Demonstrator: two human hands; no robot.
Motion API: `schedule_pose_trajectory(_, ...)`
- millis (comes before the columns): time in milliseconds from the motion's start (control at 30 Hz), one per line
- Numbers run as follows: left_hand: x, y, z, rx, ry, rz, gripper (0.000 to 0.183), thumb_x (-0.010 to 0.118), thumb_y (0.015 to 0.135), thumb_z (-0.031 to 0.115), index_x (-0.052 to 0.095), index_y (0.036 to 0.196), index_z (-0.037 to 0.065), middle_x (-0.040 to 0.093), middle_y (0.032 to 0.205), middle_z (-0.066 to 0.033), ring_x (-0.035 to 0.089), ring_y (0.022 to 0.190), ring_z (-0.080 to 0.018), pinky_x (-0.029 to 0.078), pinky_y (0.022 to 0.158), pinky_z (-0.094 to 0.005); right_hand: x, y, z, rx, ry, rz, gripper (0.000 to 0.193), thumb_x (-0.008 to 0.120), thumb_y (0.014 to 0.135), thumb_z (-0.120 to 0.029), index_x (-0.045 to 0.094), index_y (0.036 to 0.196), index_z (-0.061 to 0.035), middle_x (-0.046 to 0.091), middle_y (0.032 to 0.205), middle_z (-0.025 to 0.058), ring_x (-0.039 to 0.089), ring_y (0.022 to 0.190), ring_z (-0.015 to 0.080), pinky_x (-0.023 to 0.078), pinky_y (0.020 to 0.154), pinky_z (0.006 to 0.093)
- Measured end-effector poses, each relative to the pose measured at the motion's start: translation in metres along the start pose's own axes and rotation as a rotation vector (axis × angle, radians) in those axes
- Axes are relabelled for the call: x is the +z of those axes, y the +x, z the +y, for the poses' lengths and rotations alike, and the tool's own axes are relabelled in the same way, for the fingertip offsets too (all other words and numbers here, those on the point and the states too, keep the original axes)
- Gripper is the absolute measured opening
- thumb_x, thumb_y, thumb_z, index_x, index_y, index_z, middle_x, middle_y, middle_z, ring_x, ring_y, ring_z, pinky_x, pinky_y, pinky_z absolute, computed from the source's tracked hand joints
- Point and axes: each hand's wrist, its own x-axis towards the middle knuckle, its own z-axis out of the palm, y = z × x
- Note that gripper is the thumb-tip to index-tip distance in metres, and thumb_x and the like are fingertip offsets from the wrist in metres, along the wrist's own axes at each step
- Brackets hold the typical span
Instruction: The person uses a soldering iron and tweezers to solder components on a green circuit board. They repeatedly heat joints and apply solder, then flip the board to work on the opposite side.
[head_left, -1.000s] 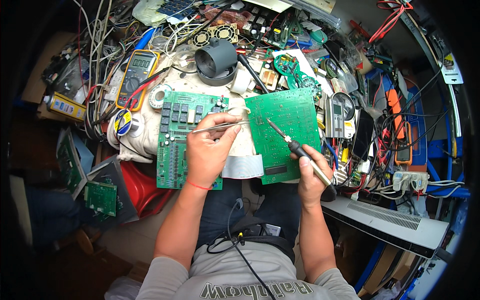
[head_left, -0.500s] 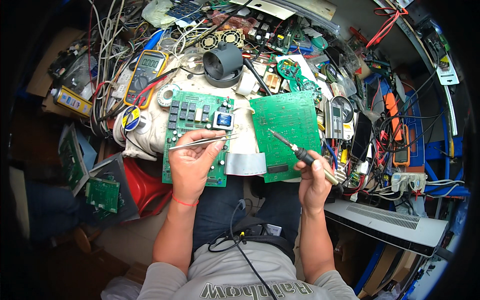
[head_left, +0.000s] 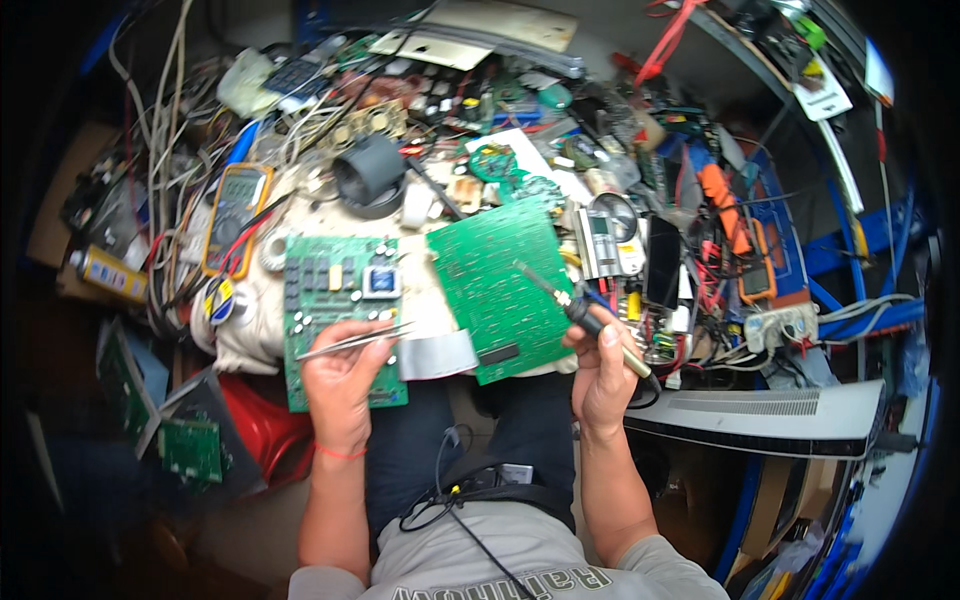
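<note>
My left hand (head_left: 340, 390) is closed on metal tweezers (head_left: 350, 341), held above the lower part of a green circuit board (head_left: 318, 255). That board carries several dark relays, a blue transformer (head_left: 379, 281) and small capacitors. A grey ribbon cable (head_left: 438, 356) lies between it and a second green board (head_left: 500, 270) on the right, which shows mostly solder points. My right hand (head_left: 603, 380) grips a soldering iron (head_left: 585, 318), its thin tip slanting up and left over the second board. Whether the tip touches that board I cannot tell.
A yellow multimeter (head_left: 238, 215) and a solder spool (head_left: 273, 250) stand left of the boards. Behind them is a dark grey round fitting (head_left: 370, 172). Tangled cables and loose parts crowd the bench. A white slotted panel (head_left: 770, 415) lies at the right, a red stool (head_left: 265, 430) at lower left.
The whole view has shifted and blurred a little, so the bench appears farther left. Both hands keep their hold on the tweezers and the soldering iron, with little change of pose.
</note>
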Motion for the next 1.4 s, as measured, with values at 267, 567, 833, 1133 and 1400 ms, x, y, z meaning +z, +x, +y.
schedule_pose_trajectory(267,0.006,0.002,-0.008,-0.027,0.021,-0.007,0.026,0.077,0.093,-0.004,0.064,0.116,-0.005,0.076,0.114,-0.0194,0.075,0.099,-0.0194,0.06,0.091,-0.0306,-0.03,0.13,-0.019,-0.262,-0.671,0.178,0.035,0.067,0.105,-0.02,0.067,0.132,0.0023,0.076,0.109,0.0097,0.07,0.099,0.0137,0.054,0.09,0.0295)
schedule_pose_trajectory(567,0.005,0.003,-0.008,-0.047,0.051,0.01,0.028,0.077,0.093,-0.005,0.063,0.117,-0.006,0.076,0.115,-0.0205,0.075,0.1,-0.0199,0.06,0.09,-0.0302,-0.031,0.256,0.006,-0.43,-1.013,0.149,0.039,0.068,0.101,-0.035,0.071,0.129,-0.0075,0.075,0.118,0.0189,0.072,0.111,0.0353,0.054,0.097,0.0425)
schedule_pose_trajectory(833,-0.001,0.01,-0.004,-0.037,0.037,0.076,0.03,0.078,0.09,-0.008,0.062,0.115,-0.003,0.075,0.114,-0.0246,0.075,0.095,-0.0208,0.061,0.084,-0.0292,-0.023,0.334,0.029,-0.533,-1.172,0.067,0.04,0.067,0.1,-0.035,0.071,0.133,-0.0125,0.072,0.125,0.0194,0.066,0.121,0.0406,0.051,0.102,0.0447)
schedule_pose_trajectory(1133,-0.004,0.015,-0.004,-0.058,0.012,0.09,0.031,0.078,0.089,-0.01,0.062,0.114,-0.004,0.075,0.115,-0.0253,0.075,0.095,-0.0205,0.062,0.084,-0.0297,-0.021,0.361,0.042,-0.553,-1.348,-0.097,0.037,0.069,0.098,-0.032,0.073,0.131,-0.0154,0.073,0.124,0.0137,0.066,0.121,0.0364,0.051,0.104,0.0453)
schedule_pose_trajectory(1400,-0.003,0.018,-0.001,-0.059,-0.017,0.074,0.03,0.077,0.089,-0.011,0.062,0.114,-0.004,0.075,0.116,-0.026,0.076,0.098,-0.021,0.062,0.085,-0.0293,-0.024,0.326,0.01,-0.101,-0.278,0.192,0.036,0.066,0.105,-0.03,0.071,0.126,-0.002,0.076,0.103,0.0051,0.067,0.086,0.0098,0.053,0.076,0.0261)
